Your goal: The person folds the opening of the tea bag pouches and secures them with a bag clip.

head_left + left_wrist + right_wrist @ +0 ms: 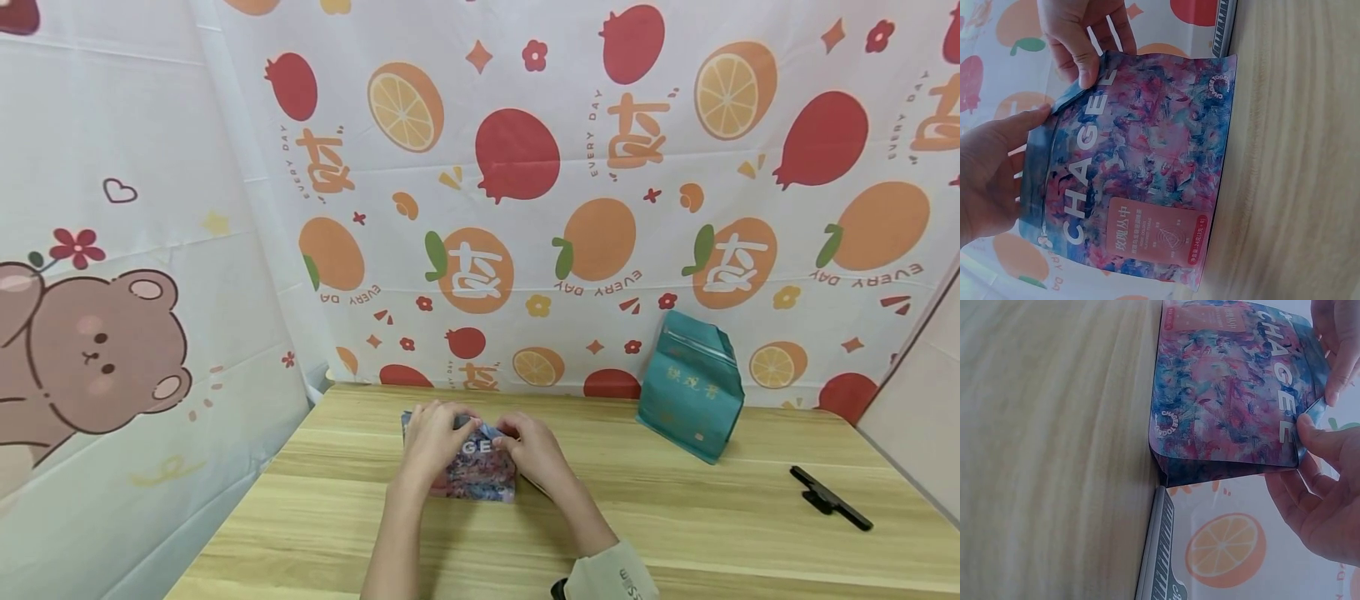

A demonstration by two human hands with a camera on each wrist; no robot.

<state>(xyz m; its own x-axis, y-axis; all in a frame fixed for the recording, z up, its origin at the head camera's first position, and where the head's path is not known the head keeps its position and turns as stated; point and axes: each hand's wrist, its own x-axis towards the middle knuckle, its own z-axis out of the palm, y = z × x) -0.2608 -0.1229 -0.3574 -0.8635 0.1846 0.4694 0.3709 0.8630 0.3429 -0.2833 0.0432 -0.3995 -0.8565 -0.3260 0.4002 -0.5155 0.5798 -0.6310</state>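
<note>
A pouch (480, 482) with a blue and pink painted pattern and white CHAGEE lettering stands upright on the table. My left hand (435, 442) pinches its top edge on the left, thumb in front, as the left wrist view shows the pouch (1154, 144) from close by. On the right part of the same edge, my right hand (1329, 481) grips with the thumb on the front and fingers behind. Between the two thumbs the top strip is folded over at a slant. The inside of the pouch is hidden.
A teal bag (693, 392) with gold characters stands at the back right. Farther right lies a black bar-shaped clip (831, 498). Beside the pouch, a thin grey flat thing with printed marks (1163, 550) rests on the wooden table (675, 533). A fruit-printed cloth (517, 325) hangs behind.
</note>
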